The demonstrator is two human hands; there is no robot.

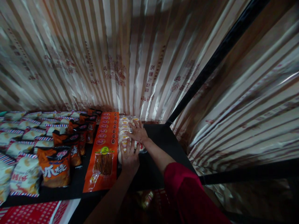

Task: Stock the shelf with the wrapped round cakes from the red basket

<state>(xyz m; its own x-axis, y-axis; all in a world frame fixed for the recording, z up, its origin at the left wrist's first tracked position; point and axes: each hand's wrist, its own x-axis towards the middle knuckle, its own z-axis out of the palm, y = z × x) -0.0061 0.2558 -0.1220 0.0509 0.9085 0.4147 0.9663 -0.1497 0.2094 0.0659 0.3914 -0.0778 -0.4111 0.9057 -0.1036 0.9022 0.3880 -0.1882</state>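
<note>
Several white, clear-wrapped snack packs (pixel 123 123) with small yellow and red marks lie in a column on the black shelf (pixel 161 146). My left hand (pixel 130 158) rests on their near part, fingers stretched forward. Just beyond it, my right hand (pixel 138 132) lies across the packs from the right with its fingers spread. Both palms face down, and part of the packs is hidden beneath them. Directly left of the packs is a long orange snack packet (pixel 107 137) with a window showing brown strips.
Upright orange-and-black snack bags (pixel 54 166) stand in a row at left. Beyond them are rows of white snack bags (pixel 25 174) with striped edges. A black frame bar (pixel 201 77) slants up at right before pleated printed sheeting (pixel 140 56). Red-and-white packaging (pixel 32 213) shows at lower left.
</note>
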